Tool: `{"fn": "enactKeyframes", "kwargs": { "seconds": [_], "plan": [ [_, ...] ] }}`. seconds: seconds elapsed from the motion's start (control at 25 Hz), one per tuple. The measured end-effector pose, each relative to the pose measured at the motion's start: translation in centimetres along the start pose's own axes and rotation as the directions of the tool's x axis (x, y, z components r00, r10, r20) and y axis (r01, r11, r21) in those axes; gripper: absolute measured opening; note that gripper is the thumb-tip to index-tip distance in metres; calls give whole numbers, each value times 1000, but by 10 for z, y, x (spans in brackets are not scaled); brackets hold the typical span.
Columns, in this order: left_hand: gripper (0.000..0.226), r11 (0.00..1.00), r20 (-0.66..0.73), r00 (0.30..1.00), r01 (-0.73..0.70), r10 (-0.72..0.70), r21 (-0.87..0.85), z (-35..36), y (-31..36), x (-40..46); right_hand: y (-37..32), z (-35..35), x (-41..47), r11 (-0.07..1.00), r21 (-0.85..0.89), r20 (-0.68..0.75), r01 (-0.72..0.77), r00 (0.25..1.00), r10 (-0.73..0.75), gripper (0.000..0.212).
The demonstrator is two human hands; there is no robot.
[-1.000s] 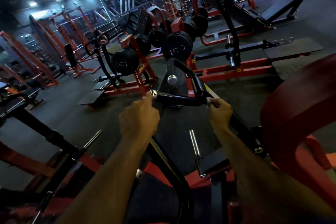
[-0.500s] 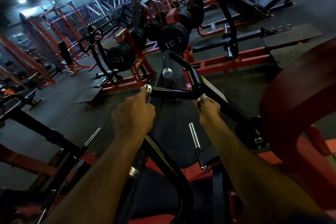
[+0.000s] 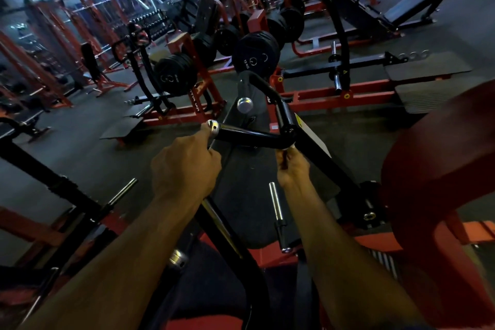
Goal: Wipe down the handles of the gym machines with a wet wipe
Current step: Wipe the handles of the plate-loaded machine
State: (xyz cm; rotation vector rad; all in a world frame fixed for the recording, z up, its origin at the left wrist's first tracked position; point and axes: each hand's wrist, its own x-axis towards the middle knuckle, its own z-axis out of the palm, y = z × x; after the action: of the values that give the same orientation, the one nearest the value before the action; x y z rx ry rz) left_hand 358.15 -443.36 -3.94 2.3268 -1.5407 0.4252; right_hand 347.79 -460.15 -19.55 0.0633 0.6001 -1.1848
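Your black handle [image 3: 249, 138] runs near-horizontal at frame centre, its chrome end cap at 9 o'clock and its weld to the machine arm at 3 o'clock. The wet wipe cannot be made out.

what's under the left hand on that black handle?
The left hand curls over the chrome-capped end of the black handle. The chrome cap shows above the fingers. Whether a wet wipe sits under the palm is hidden.
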Motion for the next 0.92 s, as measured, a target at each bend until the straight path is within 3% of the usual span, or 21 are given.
{"fn": "enactKeyframes", "kwargs": {
  "seconds": [0.12, 0.32, 0.44, 0.52, 0.64, 0.76, 0.92],
  "plan": [
    [49, 1000, 7, 1000, 13, -13, -12, -1, 1, 0, 2, 6, -1, 999, 0, -13, -41, 999, 41, 8],
    [51, 999, 17, 1000, 19, -20, 32, -10, 8, -4, 11, -3, -25, 984, -111, 84, -140, 985, 150, 11],
    [52, 999, 40, 999, -3, 1, 53, -17, 11, -8, 2, 4, -26, 990, -121, 13, -75, 997, 77, 8],
    [51, 998, 47, 999, -9, 7, 55, -20, 12, -9, 1, 13, -22, 992, -128, -28, -16, 1000, 13, 19],
    [52, 995, 37, 999, -4, 0, 100, -22, 15, -9, 12, 20, -32, 984, -161, 34, -79, 996, 86, 23],
    [52, 994, 37, 999, 2, -6, 110, -20, 14, -7, 17, 20, -46, 962, -252, 52, -104, 991, 120, 14],
    [55, 997, 42, 999, -16, 13, 72, -17, 11, -11, 2, 16, -43, 951, -308, -25, 15, 999, -23, 13]
  ]
}}
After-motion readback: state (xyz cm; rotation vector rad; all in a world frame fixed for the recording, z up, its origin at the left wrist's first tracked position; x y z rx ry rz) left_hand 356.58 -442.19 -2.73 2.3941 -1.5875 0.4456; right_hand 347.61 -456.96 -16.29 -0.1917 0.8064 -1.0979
